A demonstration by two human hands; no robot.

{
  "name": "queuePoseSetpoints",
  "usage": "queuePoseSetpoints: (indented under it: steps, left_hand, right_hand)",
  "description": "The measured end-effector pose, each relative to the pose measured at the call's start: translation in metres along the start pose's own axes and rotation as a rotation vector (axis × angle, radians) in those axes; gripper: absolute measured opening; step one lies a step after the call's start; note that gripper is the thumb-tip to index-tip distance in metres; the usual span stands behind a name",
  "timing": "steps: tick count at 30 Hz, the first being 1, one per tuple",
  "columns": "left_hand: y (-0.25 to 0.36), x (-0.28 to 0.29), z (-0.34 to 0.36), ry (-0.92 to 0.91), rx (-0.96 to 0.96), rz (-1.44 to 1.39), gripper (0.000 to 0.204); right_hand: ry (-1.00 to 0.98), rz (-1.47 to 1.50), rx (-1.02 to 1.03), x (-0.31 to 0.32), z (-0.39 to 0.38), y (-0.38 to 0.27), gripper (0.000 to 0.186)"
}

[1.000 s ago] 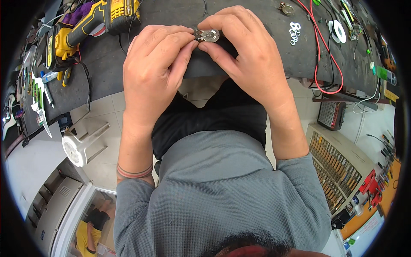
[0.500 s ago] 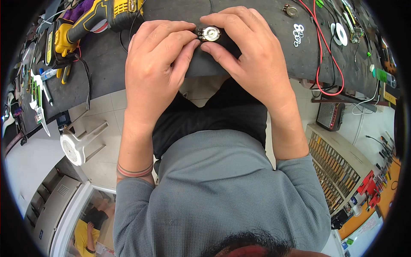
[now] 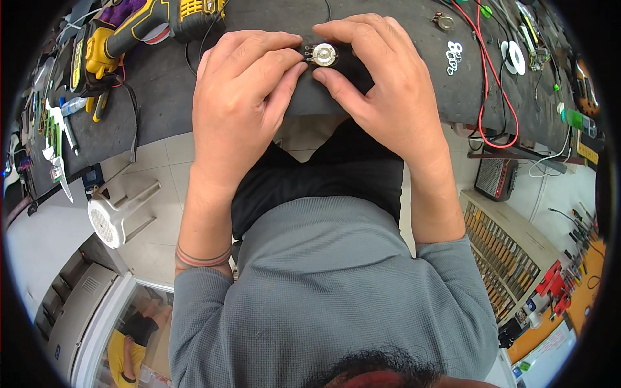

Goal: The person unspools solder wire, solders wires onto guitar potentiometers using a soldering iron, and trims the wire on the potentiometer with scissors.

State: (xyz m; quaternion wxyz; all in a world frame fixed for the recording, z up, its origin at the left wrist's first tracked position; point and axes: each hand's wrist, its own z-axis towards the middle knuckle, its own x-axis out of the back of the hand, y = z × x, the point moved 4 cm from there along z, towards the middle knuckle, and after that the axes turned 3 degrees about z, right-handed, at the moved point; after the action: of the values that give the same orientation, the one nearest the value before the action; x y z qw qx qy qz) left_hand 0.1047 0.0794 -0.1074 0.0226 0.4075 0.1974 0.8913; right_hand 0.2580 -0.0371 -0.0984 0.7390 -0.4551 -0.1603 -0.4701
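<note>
A small round potentiometer (image 3: 325, 55) with a pale metal face and a row of solder lugs sits between my hands at the bench's near edge. Its lugs point toward my left hand (image 3: 249, 90), whose thumb and forefinger are pinched together right beside them. A thin, light lead seems to run from those fingertips to the potentiometer; what they grip is too small to make out. My right hand (image 3: 385, 84) curves around the other side, thumb and fingers spread apart, with the part in the gap and nothing plainly gripped.
On the dark bench (image 3: 165, 123), a yellow-black power tool (image 3: 139, 35) stands at left. Washers and nuts (image 3: 453, 58), another round metal part (image 3: 444, 22), red cable (image 3: 490, 84) and white rings (image 3: 515, 58) lie at right. A white stool (image 3: 107, 223) stands below left.
The whole view has shifted slightly right and down. Both hands and the potentiometer keep nearly the same places relative to each other; the right fingers stay apart.
</note>
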Motion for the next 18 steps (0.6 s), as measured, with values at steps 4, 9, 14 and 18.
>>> queuePoseSetpoints:
  steps: [4, 9, 14, 18]
  left_hand:
    - [-0.0010, 0.0008, -0.0014, 0.010, 0.002, -0.001, 0.014]
    - [-0.0004, 0.0017, -0.0032, 0.024, 0.014, 0.015, 0.015]
    - [0.0011, 0.0016, -0.0049, 0.029, 0.042, 0.032, 0.015]
    - [0.0016, 0.0008, -0.0058, 0.044, 0.061, 0.036, 0.014]
  right_hand:
    - [-0.020, -0.003, -0.007, 0.0000, 0.0003, -0.0004, 0.041]
    - [-0.014, -0.024, -0.015, -0.0019, 0.0010, -0.0009, 0.037]
    - [-0.026, -0.018, -0.002, 0.0019, 0.0027, -0.0025, 0.039]
    - [-0.030, 0.020, -0.009, 0.0031, 0.0042, -0.0036, 0.039]
